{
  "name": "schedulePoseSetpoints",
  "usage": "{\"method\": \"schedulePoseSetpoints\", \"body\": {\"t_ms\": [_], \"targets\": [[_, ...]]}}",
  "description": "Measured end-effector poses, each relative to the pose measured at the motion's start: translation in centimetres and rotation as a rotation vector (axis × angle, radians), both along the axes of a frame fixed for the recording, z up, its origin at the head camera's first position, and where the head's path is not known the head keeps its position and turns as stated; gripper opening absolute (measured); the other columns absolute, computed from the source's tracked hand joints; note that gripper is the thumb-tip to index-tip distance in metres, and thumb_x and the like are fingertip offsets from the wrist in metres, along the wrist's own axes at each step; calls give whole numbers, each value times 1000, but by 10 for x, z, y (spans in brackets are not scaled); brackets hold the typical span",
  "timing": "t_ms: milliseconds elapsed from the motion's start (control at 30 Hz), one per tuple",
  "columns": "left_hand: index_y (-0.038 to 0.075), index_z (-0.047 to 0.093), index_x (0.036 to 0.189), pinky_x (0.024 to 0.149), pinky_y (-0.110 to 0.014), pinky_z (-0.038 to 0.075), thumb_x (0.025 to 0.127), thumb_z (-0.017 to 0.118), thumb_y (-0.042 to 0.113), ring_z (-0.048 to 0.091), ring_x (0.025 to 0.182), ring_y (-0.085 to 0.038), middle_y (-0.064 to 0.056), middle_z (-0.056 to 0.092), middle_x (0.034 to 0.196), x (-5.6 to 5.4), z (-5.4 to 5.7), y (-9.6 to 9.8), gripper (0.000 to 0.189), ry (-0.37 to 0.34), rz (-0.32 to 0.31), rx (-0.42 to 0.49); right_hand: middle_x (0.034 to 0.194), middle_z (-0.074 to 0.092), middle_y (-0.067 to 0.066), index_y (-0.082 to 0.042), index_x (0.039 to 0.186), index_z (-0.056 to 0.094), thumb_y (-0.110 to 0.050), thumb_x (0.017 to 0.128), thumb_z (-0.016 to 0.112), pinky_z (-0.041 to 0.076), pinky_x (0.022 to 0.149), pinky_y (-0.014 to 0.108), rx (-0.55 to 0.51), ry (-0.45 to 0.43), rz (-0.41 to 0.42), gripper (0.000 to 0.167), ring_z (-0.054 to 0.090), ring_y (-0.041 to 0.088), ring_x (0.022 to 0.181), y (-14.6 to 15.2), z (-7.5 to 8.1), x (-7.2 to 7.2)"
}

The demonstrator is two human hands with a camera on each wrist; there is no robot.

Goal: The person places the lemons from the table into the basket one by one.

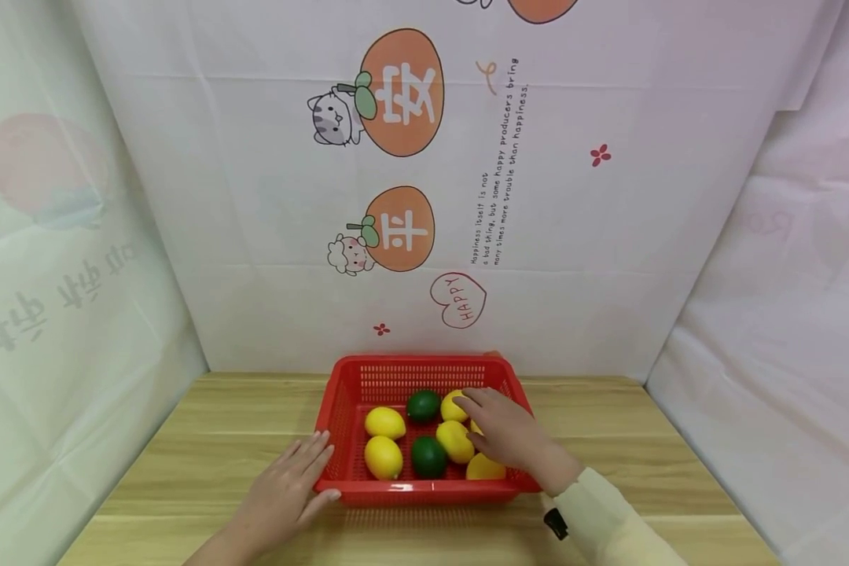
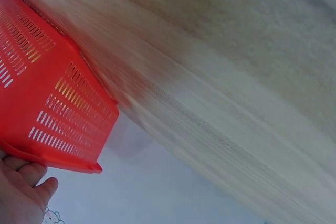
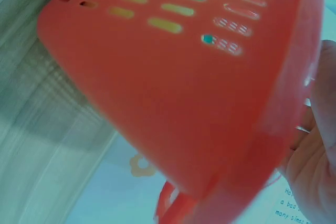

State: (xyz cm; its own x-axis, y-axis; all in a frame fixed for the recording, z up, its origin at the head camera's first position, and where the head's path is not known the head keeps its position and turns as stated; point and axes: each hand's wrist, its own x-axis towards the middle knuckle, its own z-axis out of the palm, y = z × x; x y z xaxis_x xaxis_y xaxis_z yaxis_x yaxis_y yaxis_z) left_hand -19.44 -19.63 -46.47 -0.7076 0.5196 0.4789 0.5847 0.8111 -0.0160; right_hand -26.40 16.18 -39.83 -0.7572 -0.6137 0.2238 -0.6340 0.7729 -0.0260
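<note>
A red plastic basket with slotted walls holds several yellow lemons and two dark green lemon-shaped fruits. My left hand touches the basket's left rim with its fingers mostly straight. In the left wrist view that hand is at the rim, outside the wall. My right hand reaches over the right rim, its fingers spread above the lemons on that side. One lemon lies at its fingertips, and another is partly hidden beneath it. The right wrist view shows this hand beyond the rim, its fingertips hidden.
The basket stands on a wood-grain table, close to the back wall. A white printed cloth hangs behind, and pale cloth sheets enclose both sides. A small black object shows beside the right sleeve.
</note>
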Motion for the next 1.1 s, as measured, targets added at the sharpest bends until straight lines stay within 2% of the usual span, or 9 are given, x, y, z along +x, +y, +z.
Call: {"method": "schedulePoseSetpoints", "body": {"t_ms": [233, 467, 800, 933, 1000, 1100], "targets": [[-2, 60, 130, 103, -51, 40, 88, 70, 43, 48, 129, -31, -17, 53, 138, -1, -1, 0, 62, -24, 8, 10, 127, 59, 10, -7, 129, 59, -19, 78, 83, 47, 99, 43, -31, 175, 77, 58, 54, 27, 119, 13, 5, 1], [-1, 59, 132, 103, -49, 41, 86, 71, 44, 49, 129, -29, -15, 54, 138, -2, -5, -2, 65, 3, 3, 24, 123, 61, 11, -5, 124, 61, -15, 75, 84, 49, 96, 42, -83, 265, 137, 55, 56, 27, 115, 24, 10, 2], [0, 59, 132, 101, -48, 43, 85, 71, 47, 52, 126, -28, -14, 55, 138, -3, -1, -3, 67, 60, -33, 21, 121, 61, 18, 0, 121, 62, -11, 71, 86, 53, 90, 45, -122, 412, 122, 56, 59, 32, 110, 45, 16, 2], [-1, 60, 130, 98, -49, 45, 84, 73, 45, 54, 123, -29, -16, 56, 135, -4, 3, -5, 66, 119, -76, 24, 120, 60, 19, 2, 121, 61, -10, 71, 86, 54, 87, 47, -136, 450, 96, 57, 58, 34, 109, 59, 16, 3], [-2, 60, 128, 106, -42, 38, 89, 66, 47, 55, 122, -30, -18, 57, 134, -6, 6, -8, 63, 158, -104, 47, 119, 60, 20, 2, 123, 59, -11, 72, 85, 54, 87, 48, -141, 463, 74, 59, 58, 35, 109, 67, 16, 5], [-4, 60, 127, 115, -29, 18, 97, 49, 53, 56, 119, -33, -19, 57, 132, -10, 11, -14, 65, 208, -114, 78, 119, 59, 20, 1, 126, 58, -13, 72, 85, 54, 86, 50, -142, 473, 39, 61, 58, 36, 108, 78, 15, 8]]}}
